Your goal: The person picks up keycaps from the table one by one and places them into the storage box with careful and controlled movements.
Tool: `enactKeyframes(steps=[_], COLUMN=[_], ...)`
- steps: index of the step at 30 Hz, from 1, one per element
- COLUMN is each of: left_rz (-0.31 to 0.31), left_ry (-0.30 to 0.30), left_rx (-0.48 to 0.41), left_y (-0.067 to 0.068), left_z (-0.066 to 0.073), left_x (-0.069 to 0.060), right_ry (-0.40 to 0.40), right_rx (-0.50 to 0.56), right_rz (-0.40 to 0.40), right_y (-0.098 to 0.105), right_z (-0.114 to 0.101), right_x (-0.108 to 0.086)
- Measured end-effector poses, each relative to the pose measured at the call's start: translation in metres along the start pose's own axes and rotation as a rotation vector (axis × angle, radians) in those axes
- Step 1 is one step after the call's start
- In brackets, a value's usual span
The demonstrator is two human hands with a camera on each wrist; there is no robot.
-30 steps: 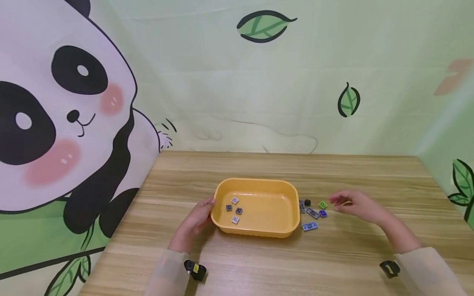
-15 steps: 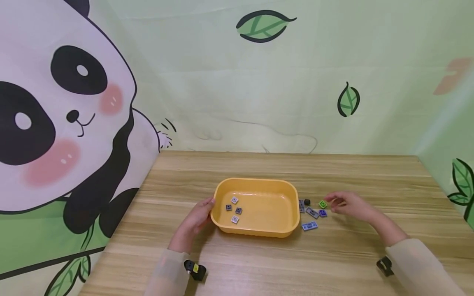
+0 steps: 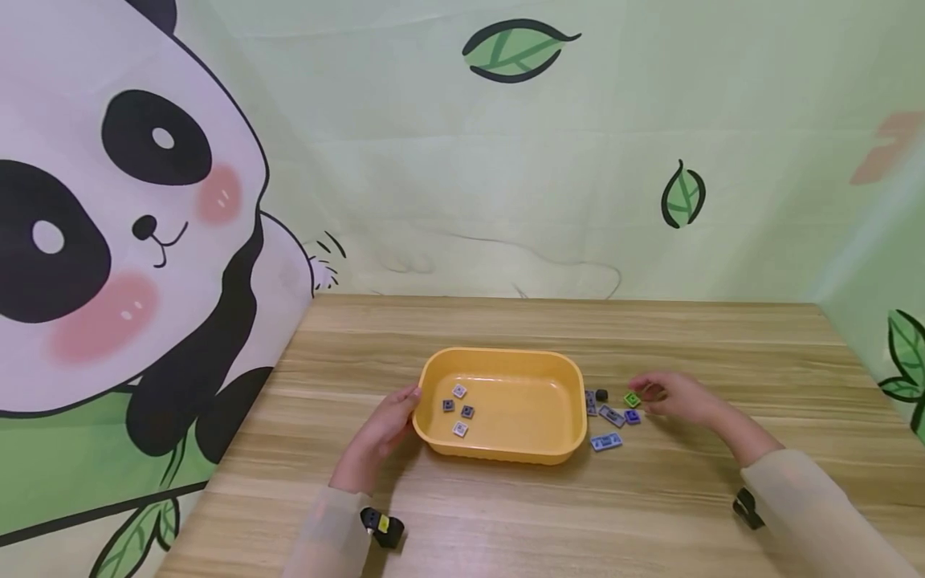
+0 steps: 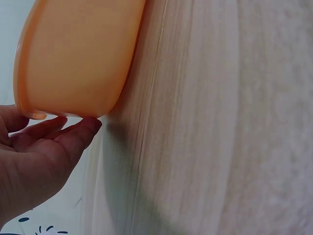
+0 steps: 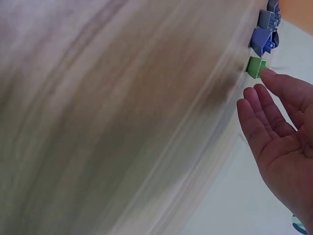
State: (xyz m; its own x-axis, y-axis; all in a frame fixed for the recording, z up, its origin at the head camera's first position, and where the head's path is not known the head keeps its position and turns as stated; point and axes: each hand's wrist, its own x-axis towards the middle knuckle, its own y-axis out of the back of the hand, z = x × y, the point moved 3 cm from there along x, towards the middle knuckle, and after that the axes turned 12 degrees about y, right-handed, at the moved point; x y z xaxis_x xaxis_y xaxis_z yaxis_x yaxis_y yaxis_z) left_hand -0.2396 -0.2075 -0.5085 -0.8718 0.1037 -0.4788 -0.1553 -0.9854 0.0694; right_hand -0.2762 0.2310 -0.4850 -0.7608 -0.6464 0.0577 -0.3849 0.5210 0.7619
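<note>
With my left hand [image 3: 385,425] I hold the left end of a yellow plastic basin [image 3: 506,457]. In the left wrist view, the thumb is at the rim and the fingertips touch the outer wall. My right hand [image 3: 679,397] is beside a green keycap [image 3: 632,400], its fingers relaxed and loosely bent. The right wrist view has the green keycap [image 5: 256,67] close to the thumb tip, with the fingers apart from it. Near it lie a blue-violet keycap [image 3: 632,417], a long grey keycap [image 3: 612,416] and a long light-blue keycap [image 3: 606,442].
Inside the basin, several small keycaps, white [image 3: 460,429] and dark grey [image 3: 467,412], lie at the left. Against its right side are another long grey keycap [image 3: 591,403] and a small black piece [image 3: 602,395]. A printed cloth [image 3: 462,201] hangs behind the wooden table [image 3: 506,522].
My right hand has moved a little to the left, up to the green keycap. The left hand and the basin have stayed in place.
</note>
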Motion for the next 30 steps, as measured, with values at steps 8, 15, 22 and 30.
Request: enactKeyframes(steps=[8,15,22,30], left_rz=[0.018,0.021,0.029,0.027], left_ry=[0.008,0.015,0.019,0.022], left_rx=[0.002,-0.016,-0.006,-0.005], left_y=[0.000,0.000,0.001,0.000], left_z=[0.001,0.000,-0.001,-0.001], left_x=[0.000,0.000,0.000,-0.001], right_ry=[-0.015,0.005,0.005,0.010], right_rx=[-0.030,-0.075,-0.088,-0.100], right_rz=[-0.035,-0.059,-0.079,-0.076], right_y=[-0.003,-0.004,-0.006,-0.007], right_z=[0.001,-0.002,0.001,0.003], right_x=[0.008,0.013,0.015,0.018])
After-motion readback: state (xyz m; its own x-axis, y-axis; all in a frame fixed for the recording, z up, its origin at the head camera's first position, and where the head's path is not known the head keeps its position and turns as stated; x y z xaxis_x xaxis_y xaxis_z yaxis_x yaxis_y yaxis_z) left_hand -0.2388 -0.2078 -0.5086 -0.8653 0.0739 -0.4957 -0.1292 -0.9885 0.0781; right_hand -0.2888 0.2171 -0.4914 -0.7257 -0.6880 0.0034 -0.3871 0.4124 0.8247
